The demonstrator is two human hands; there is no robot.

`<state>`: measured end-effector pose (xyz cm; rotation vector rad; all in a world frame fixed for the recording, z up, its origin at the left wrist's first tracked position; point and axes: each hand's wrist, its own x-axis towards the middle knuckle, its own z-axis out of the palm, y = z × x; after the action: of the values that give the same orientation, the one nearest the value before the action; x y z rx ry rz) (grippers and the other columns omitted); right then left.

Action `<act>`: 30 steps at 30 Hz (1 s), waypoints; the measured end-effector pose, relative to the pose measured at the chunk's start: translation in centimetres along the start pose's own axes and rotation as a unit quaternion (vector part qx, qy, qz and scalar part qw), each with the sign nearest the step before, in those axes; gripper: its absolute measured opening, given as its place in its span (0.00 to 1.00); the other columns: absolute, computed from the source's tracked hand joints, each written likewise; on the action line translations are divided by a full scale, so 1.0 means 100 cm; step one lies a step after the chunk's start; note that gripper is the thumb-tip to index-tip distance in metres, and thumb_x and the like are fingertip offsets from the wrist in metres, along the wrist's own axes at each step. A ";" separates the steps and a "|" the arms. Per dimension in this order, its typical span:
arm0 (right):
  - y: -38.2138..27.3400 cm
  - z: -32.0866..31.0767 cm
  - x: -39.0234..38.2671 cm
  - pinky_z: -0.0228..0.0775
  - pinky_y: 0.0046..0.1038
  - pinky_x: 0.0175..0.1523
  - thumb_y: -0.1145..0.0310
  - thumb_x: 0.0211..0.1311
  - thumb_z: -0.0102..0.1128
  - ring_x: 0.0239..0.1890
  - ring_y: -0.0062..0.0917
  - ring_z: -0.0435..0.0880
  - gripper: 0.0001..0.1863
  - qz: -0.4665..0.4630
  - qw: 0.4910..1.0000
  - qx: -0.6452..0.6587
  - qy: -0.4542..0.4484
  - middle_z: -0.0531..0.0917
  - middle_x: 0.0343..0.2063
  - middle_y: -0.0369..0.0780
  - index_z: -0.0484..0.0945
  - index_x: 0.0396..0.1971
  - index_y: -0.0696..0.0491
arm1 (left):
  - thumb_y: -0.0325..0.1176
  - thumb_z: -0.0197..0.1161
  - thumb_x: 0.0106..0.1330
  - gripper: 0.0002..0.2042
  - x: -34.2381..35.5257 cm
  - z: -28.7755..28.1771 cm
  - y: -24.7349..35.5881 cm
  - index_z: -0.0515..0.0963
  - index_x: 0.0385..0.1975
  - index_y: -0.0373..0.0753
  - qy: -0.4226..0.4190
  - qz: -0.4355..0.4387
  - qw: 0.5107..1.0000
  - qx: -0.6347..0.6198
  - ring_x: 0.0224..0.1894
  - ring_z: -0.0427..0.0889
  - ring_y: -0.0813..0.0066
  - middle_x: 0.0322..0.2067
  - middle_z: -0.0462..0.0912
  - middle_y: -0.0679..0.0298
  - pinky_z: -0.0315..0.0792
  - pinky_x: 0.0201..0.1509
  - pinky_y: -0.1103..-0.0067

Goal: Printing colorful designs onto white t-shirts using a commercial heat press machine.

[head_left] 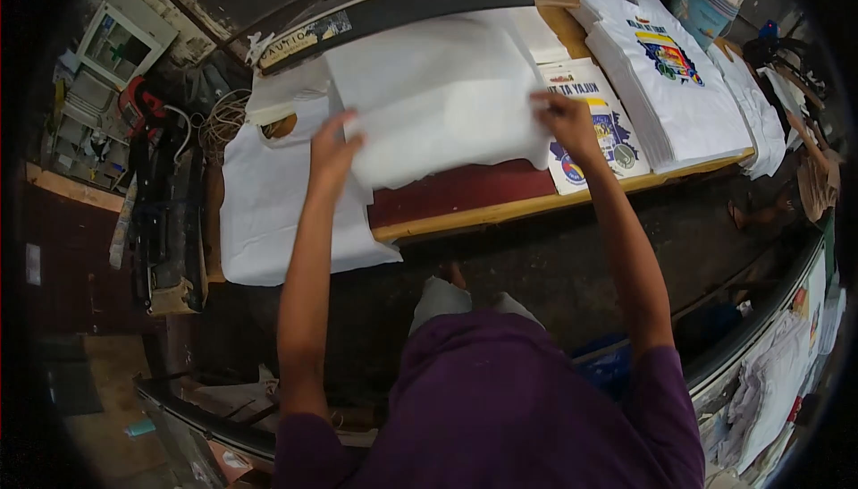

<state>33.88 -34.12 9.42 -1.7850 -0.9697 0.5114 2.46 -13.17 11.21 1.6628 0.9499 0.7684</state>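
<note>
A white cloth (442, 105), blurred by motion, spans the middle of the bench between my hands. My left hand (335, 151) grips its left edge, while my right hand (567, 124) pinches the right edge. Under it, part of a red board (460, 192) shows at the front. Another white garment (277, 203) lies to the left, hanging over the bench's edge. Just right of my right hand are printed sheets (594, 154) with coloured designs.
The bench (474, 214) has a long dark bar (375, 20) along its back. At right are stacked printed shirts (661, 105) and a bucket (702, 2); tools and cords (223, 122) crowd the left. Another person's arm (809, 140) and foot (737, 214) appear at far right.
</note>
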 end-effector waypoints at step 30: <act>-0.021 0.065 0.061 0.79 0.38 0.40 0.74 0.48 0.55 0.45 0.38 0.78 0.07 -0.127 0.897 -0.410 0.107 0.78 0.42 0.45 0.82 0.25 0.58 | 0.55 0.46 0.68 0.32 0.175 0.131 -0.008 0.59 0.66 0.40 -0.068 0.323 0.784 0.526 0.70 0.50 0.48 0.70 0.51 0.54 0.49 0.71 0.60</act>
<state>32.05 -25.22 9.16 -2.3235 -1.3501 -0.3240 21.81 -3.71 7.57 3.0943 0.7065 0.5196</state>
